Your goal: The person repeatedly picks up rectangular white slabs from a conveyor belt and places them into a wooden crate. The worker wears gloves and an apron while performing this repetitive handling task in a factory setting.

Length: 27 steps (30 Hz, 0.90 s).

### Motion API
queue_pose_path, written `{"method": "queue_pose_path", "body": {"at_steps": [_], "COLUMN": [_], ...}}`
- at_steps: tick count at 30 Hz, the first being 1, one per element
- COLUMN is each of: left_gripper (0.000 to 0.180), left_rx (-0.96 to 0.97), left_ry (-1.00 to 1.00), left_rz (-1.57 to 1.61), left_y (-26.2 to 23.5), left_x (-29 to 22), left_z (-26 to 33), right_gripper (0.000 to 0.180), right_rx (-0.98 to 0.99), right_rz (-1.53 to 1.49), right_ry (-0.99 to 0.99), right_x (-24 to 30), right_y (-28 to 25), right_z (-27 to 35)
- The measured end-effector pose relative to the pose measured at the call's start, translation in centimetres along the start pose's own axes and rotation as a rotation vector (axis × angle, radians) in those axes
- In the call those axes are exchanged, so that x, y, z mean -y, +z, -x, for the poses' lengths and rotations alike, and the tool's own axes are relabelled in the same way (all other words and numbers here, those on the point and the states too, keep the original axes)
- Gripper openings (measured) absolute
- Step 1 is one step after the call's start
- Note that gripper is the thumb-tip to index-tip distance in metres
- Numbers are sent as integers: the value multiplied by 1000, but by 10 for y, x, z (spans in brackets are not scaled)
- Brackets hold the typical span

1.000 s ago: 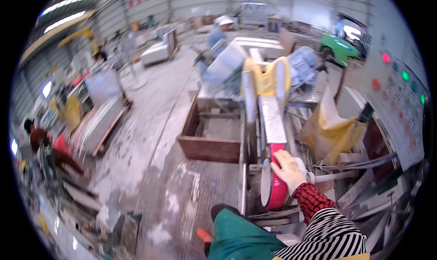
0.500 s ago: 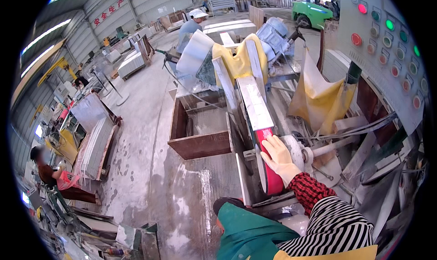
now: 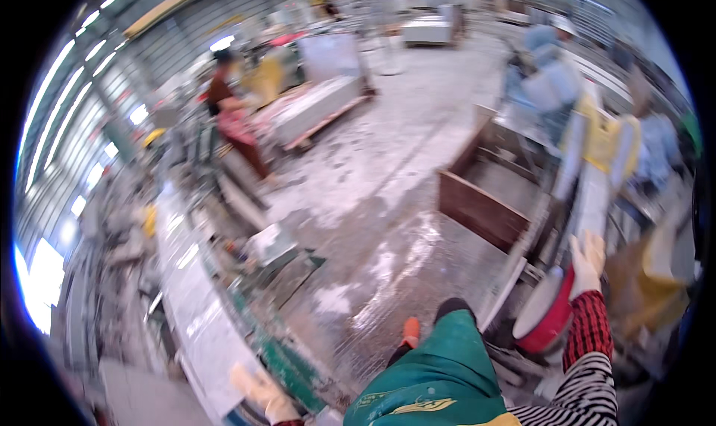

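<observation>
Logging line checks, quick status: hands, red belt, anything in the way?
Right hand at red belt, white strip just ahead. Left hand by long white slab, contact too blurred to tell. Brown box left of belt, apart from both hands.

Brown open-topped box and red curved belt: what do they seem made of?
Brown open-topped box: probably plywood, smooth-looking, judging by its thin, flat panels. Red curved belt: perhaps rubber or coated fabric, given its smooth bend; blur obscures its finish.
</observation>
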<state>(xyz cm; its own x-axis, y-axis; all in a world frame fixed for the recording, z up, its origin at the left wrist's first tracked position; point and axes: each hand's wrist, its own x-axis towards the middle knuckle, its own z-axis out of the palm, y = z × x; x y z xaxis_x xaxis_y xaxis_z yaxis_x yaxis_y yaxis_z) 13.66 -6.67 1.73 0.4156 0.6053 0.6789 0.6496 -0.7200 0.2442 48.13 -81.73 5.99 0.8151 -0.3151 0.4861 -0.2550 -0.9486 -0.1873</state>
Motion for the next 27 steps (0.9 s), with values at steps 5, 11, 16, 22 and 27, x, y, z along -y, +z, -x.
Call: {"method": "queue_pose_path", "body": {"at_steps": [5,11,16,22,27], "left_gripper": [49,42,40,34,27], "left_rx": [339,443,546,611,668], "left_ry": [218,388,583,523,501], "left_rz": [236,336,219,83,126], "left_y": [-17,10,12,-3,-7], "left_x": [-41,-61,-85,-84,-87], "left_z": [4,17,6,11,1], "right_gripper": [58,55,58,59,65], "right_rx": [1,193,297,322,303], "right_rz": [337,326,272,195,62], "right_ry": [65,194,313,303,240], "right_x": [25,32,49,61,48], "right_y": [38,33,11,0,-10], "right_z": [7,6,8,11,47]}}
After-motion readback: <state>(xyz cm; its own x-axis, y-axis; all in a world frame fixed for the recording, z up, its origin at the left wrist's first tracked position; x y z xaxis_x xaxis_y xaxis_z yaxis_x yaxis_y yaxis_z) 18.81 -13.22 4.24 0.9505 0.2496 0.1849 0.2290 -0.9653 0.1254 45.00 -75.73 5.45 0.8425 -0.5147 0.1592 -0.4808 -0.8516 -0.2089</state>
